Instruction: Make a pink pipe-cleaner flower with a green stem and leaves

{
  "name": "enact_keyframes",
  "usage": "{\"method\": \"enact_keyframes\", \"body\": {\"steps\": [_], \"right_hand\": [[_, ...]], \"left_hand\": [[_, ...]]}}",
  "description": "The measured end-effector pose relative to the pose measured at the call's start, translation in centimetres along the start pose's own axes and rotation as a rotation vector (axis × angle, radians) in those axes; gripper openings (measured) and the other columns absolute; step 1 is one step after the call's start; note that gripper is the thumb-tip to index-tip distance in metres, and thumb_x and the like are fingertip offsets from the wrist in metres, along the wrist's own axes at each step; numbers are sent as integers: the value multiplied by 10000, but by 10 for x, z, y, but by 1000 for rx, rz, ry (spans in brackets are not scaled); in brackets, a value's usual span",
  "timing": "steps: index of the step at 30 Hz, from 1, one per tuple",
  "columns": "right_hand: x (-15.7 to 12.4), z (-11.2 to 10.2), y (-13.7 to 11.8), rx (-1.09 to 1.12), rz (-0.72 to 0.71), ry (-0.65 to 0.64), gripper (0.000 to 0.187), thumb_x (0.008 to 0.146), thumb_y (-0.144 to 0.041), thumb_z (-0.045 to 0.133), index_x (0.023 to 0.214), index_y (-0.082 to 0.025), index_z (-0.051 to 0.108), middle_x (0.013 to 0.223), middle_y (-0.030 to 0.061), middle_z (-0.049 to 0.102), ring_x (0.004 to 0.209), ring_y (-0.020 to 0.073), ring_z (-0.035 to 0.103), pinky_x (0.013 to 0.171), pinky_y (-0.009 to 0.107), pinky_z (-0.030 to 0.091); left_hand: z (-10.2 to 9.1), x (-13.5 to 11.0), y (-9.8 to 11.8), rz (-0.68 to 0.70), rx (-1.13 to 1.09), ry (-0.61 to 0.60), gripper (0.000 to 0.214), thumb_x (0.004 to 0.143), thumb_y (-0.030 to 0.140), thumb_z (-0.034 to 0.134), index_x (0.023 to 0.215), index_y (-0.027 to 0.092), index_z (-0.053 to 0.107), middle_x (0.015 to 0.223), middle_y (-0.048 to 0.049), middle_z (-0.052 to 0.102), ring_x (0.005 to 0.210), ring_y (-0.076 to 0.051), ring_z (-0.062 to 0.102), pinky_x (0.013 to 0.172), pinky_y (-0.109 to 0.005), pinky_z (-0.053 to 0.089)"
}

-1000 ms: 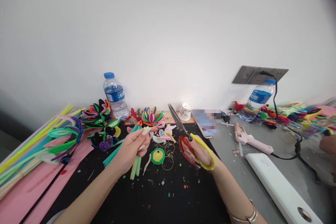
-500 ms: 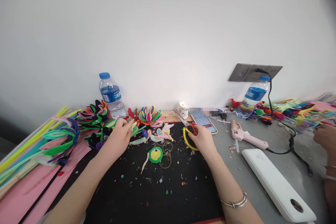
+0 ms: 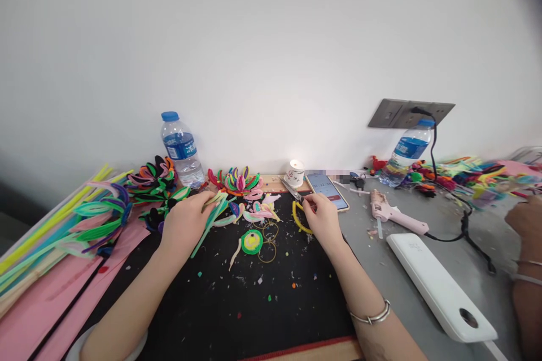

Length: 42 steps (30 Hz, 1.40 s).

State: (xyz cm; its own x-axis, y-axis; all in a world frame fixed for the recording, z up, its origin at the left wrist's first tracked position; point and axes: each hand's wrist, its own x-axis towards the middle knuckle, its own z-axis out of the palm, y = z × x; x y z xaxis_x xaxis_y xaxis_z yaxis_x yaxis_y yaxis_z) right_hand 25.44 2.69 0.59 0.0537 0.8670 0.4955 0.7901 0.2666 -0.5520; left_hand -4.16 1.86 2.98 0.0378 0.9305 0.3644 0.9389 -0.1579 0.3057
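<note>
My left hand [image 3: 190, 217] is closed around a few green and pale yellow pipe cleaners [image 3: 205, 231], whose ends stick out below the fingers. My right hand [image 3: 322, 217] has its fingers bent over the handle of the scissors [image 3: 291, 187], and the blades point away toward the paper cup [image 3: 295, 172]. Beside those fingers lies a curved yellow pipe cleaner [image 3: 297, 220]. Between the hands, on the black mat [image 3: 220, 304], rests a round green and yellow coil [image 3: 252, 242]. Behind it are loose pink and white petal shapes [image 3: 260, 211] and a multicoloured pipe-cleaner flower [image 3: 237, 181].
At left, pipe cleaners [image 3: 63, 220] lie on pink sheets [image 3: 38, 316] near a water bottle [image 3: 180, 149]. To the right are a phone [image 3: 328, 192], a glue gun [image 3: 398, 217], a white power bank [image 3: 440, 287] and another bottle [image 3: 409, 152]. A co-worker's hand [image 3: 525, 220] is at the far right.
My left hand has come nearer with the green pipe cleaners, which now show below it. My right hand has shifted slightly left and closed over the scissors' handle.
</note>
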Motion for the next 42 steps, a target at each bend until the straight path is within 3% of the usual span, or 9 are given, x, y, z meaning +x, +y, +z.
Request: {"method": "enact_keyframes", "body": {"steps": [9,15,19,22,25,28,35,39,42], "right_hand": [[-3,1,-5,-2,-13,-4,189,813,-184,426,705,-164,580,722,52,602,664,157,544,627,255,395],[-8,-2,-18,57,-51,65,195,836,-184,401,714,-168,553,732,47,568,677,153,521,629,254,391],[-10,-3,-26,111,-78,107,184,850,-193,391,751,-170,544,758,48,548,679,149,502,628,257,384],[-12,-3,-30,151,-105,120,176,861,-206,391,775,-171,541,756,45,540,676,149,491,629,260,382],[-15,-3,-34,194,-122,118,179,862,-219,408,749,-176,539,707,31,535,639,144,478,612,261,378],[-19,-3,-38,269,-146,46,177,859,-236,420,757,-178,553,713,32,548,633,143,485,603,261,381],[-31,9,-49,403,-265,-343,266,780,-312,566,1026,-210,580,765,11,584,538,109,439,529,225,375],[-34,17,-51,354,-253,-381,162,839,-211,463,772,-193,609,678,3,577,572,115,483,566,218,371],[-34,19,-51,344,-202,-378,146,825,-185,464,749,-181,590,648,-5,563,547,109,471,547,211,358]], "left_hand": [[4,0,-6,106,-56,260,251,851,322,425,854,239,662,883,-79,601,925,-278,503,823,-392,385],[-12,-9,0,122,-233,630,151,824,305,512,849,191,607,895,-71,573,911,-232,540,817,-379,417],[-29,-12,8,-30,-405,786,134,834,325,522,814,201,570,816,-15,577,816,-188,559,748,-369,444],[-39,-8,15,-173,-737,847,150,849,378,491,804,253,563,768,35,580,732,-156,560,649,-340,435],[-41,-2,22,-213,-1153,712,116,837,349,509,795,250,554,767,63,577,710,-117,543,610,-294,429],[-27,-3,33,-311,-1386,497,131,757,314,606,760,197,549,664,56,551,568,-81,515,553,-245,469],[20,-25,61,-460,-1384,-22,245,682,370,679,768,158,591,633,17,617,590,-124,617,553,-225,512],[27,-31,62,-463,-1376,-136,265,693,387,670,784,148,600,683,-15,637,653,-147,642,599,-242,523],[28,-31,60,-458,-1361,-169,267,705,401,652,781,151,598,711,-31,644,692,-178,653,624,-282,530]]}}
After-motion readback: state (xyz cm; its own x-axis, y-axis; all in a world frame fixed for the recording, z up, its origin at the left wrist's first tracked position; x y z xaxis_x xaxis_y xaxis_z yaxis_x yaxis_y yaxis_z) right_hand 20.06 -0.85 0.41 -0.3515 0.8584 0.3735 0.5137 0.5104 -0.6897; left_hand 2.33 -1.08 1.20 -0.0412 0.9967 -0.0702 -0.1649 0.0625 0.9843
